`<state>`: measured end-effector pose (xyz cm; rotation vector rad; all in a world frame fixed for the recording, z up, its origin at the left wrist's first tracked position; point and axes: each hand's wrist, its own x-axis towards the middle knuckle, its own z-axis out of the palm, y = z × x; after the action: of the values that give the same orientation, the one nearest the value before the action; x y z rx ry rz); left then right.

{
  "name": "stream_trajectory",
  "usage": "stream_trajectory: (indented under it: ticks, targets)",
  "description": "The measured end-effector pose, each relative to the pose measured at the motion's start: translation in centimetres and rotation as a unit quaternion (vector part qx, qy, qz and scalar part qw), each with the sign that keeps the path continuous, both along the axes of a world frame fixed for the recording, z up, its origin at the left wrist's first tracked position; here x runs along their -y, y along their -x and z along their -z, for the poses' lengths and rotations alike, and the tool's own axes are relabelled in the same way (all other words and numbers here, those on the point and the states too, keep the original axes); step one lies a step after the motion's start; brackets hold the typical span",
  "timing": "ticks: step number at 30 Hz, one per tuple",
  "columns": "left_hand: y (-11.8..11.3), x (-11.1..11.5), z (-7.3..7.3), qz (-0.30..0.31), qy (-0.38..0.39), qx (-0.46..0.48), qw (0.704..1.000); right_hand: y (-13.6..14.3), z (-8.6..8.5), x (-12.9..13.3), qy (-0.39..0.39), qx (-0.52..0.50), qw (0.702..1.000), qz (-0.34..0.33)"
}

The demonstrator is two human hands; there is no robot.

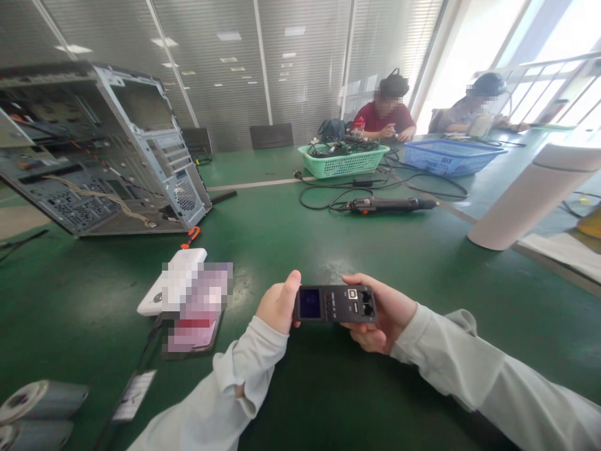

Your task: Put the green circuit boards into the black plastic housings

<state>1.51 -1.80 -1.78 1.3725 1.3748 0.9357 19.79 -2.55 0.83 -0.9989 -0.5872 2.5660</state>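
Left hand [276, 307] and right hand [393, 315] are closed on opposite ends of a black handheld tester [335, 313], which lies between them above the desk [282, 241], the left at the screen end, thumb along the edge, the right around the end with the sockets. It looks light and rigid, a hard shell probably a little slick; the small screen seems its delicate part, so the narrow ends and long edges are the best places to hold. Left of the left hand lie a pink phone [212, 335] and a white power bank [196, 256], close together; nearer the body on that side are metal cylinders [56, 399]. Farther ahead and left stands an open computer case [153, 147]. Ahead of the right hand rests an electric screwdriver [389, 205], with a green basket [347, 166] of cables and a blue basket [451, 158] beyond. A pale tumbler [526, 200] leans farther right, and two people sit at the far side.
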Motion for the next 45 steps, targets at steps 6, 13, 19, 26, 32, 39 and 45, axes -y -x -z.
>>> stream_trajectory:
  ticks: [6, 13, 19, 26, 32, 39, 45]
  targets:
    - [-0.1, 0.2, -0.7, 0.005, -0.001, -0.012, 1.0, 0.0, 0.2, 0.1, -0.017, 0.019, 0.999, 0.022]
    - [-0.3, 0.1, -0.6, -0.039, -0.061, -0.022, 0.997, 0.2, -0.2, 0.2, -0.054, 0.071, 0.994, 0.061]
    - [-0.5, 0.1, -0.8, -0.046, -0.068, -0.003, 0.997, -0.2, 0.1, 0.1, -0.08, 0.069, 0.992, 0.063]
    - [-1.1, 0.4, -0.4, -0.024, -0.091, 0.074, 0.993, -0.4, 0.9, -0.3, -0.233, 0.095, 0.947, 0.2]
    - [-1.3, 0.9, -0.3, 0.027, -0.144, 0.047, 0.988, -0.1, 2.0, -0.1, -0.288, 0.083, 0.92, 0.253]
    - [-1.2, 0.7, -0.5, -0.007, -0.132, 0.115, 0.984, 0.1, 1.9, 0.0, -0.328, 0.068, 0.904, 0.265]
    - [-1.1, 0.4, -0.5, -0.019, -0.091, 0.163, 0.982, -0.5, 2.5, -0.9, -0.345, 0.089, 0.905, 0.234]
